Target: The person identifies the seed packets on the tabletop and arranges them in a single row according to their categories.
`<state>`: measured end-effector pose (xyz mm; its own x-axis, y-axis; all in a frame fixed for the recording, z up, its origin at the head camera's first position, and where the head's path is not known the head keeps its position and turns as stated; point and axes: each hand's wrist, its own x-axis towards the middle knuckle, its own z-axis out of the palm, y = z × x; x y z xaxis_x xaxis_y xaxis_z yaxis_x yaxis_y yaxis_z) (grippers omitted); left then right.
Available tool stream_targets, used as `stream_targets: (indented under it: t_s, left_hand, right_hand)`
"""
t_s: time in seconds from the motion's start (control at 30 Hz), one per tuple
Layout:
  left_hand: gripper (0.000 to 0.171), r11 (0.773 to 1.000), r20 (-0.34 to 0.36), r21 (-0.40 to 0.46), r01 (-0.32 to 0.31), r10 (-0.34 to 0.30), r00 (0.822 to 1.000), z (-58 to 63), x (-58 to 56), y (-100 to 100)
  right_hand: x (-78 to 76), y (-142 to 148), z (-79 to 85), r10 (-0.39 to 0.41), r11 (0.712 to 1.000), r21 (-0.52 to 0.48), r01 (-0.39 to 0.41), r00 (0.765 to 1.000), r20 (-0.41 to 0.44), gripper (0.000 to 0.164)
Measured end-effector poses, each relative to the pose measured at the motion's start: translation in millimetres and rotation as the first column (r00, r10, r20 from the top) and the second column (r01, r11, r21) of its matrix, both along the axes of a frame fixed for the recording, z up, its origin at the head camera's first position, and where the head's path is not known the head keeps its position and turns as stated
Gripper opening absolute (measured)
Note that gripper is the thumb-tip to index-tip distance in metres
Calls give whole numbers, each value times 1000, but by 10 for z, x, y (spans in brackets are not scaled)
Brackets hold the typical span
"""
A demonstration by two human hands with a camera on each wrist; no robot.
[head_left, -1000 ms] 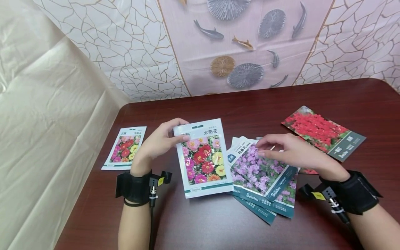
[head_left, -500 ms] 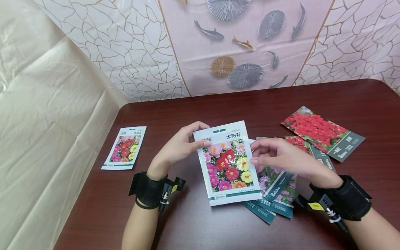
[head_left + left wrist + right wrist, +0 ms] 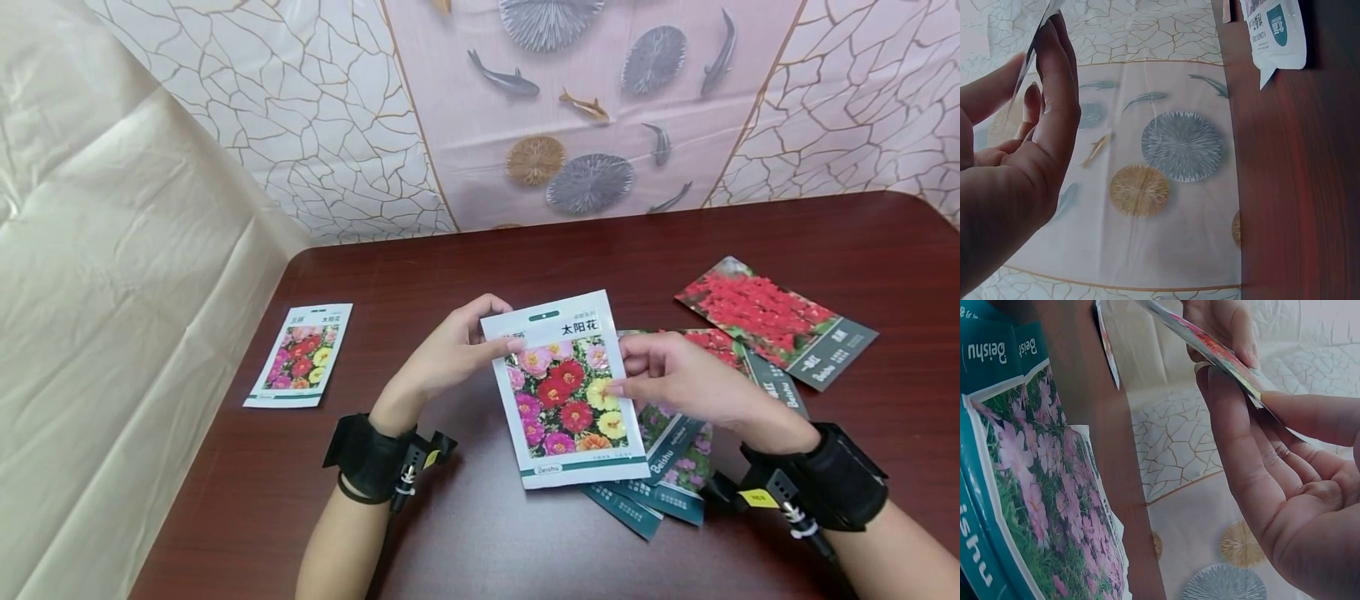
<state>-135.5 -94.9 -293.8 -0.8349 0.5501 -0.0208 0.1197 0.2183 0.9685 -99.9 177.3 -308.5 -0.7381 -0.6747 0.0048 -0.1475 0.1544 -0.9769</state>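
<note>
A flower seed packet [image 3: 558,417] with a picture of pink, red and yellow blooms is held up above the table, slightly tilted. My left hand [image 3: 457,350] pinches its upper left corner, thumb on the front. On the packet's right edge my right hand [image 3: 690,375] has its thumb in front and fingers behind, as the packet [image 3: 1210,350] seen edge-on in the right wrist view confirms. Beneath that hand lie several overlapping purple-flower seed packets [image 3: 686,467], partly hidden. In the left wrist view only a thin edge of the held packet [image 3: 1034,53] shows.
A matching seed packet [image 3: 300,358] lies flat at the table's left. Red-flower seed packets [image 3: 776,321] lie on the right, one partly beneath the purple ones. Patterned cloth [image 3: 600,108] hangs behind the dark wooden table [image 3: 465,542].
My left hand has carried the held packet to the right, in front of the purple packets. My right hand has come from above those packets to grip the held packet's right edge.
</note>
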Motion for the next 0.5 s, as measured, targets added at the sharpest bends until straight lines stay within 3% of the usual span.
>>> stream_targets:
  t_s: [0.2, 0.33, 0.5]
  left_hand:
    - [34, 998, 142, 59, 31, -39, 989, -19, -9, 26]
    - [46, 992, 185, 91, 92, -108, 977, -39, -17, 30]
    - [50, 986, 238, 104, 129, -151, 960, -68, -26, 48]
  right_hand:
    - [-11, 29, 13, -66, 997, 49, 66, 998, 10, 35]
    - [-12, 56, 37, -154, 983, 104, 153, 988, -1, 32]
    - [-18, 74, 54, -222, 970, 99, 223, 975, -18, 29]
